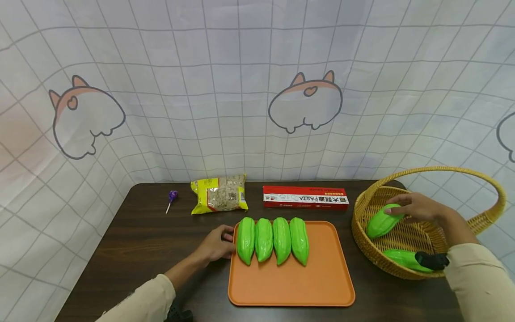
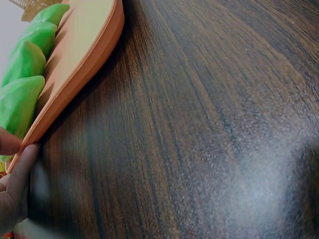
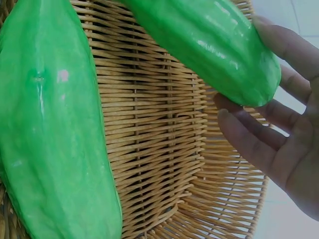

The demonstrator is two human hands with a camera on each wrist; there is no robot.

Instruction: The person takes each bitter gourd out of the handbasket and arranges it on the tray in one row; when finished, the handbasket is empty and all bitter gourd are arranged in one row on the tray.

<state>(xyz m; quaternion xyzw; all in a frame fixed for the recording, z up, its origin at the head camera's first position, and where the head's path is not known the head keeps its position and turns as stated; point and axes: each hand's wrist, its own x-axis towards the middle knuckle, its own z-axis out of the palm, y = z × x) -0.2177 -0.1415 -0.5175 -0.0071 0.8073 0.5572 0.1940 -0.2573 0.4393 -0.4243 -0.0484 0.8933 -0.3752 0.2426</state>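
My left hand (image 1: 217,244) pinches the left rim of an orange tray (image 1: 289,286), thumb on the inner side and fingers outside, as the left wrist view shows. Several glossy green gourds (image 1: 264,240), possibly plastic, lie side by side along the tray's upper left part. Over at the right, my right hand (image 1: 420,206) holds one end of another green gourd (image 1: 382,222) inside a wicker basket (image 1: 364,250). The right wrist view has the thumb on one side of this gourd (image 3: 214,45) and fingers on the other. A second gourd (image 3: 55,129) lies in the basket.
Behind the tray lie a yellow snack-like packet (image 1: 220,194) and a red pasta box (image 1: 306,197). A purple-wrapped lollipop (image 1: 172,196) is at the far left of the dark wooden table (image 1: 149,241). The basket's tall handle (image 1: 438,169) arches over the right arm. A patterned curtain hangs behind.
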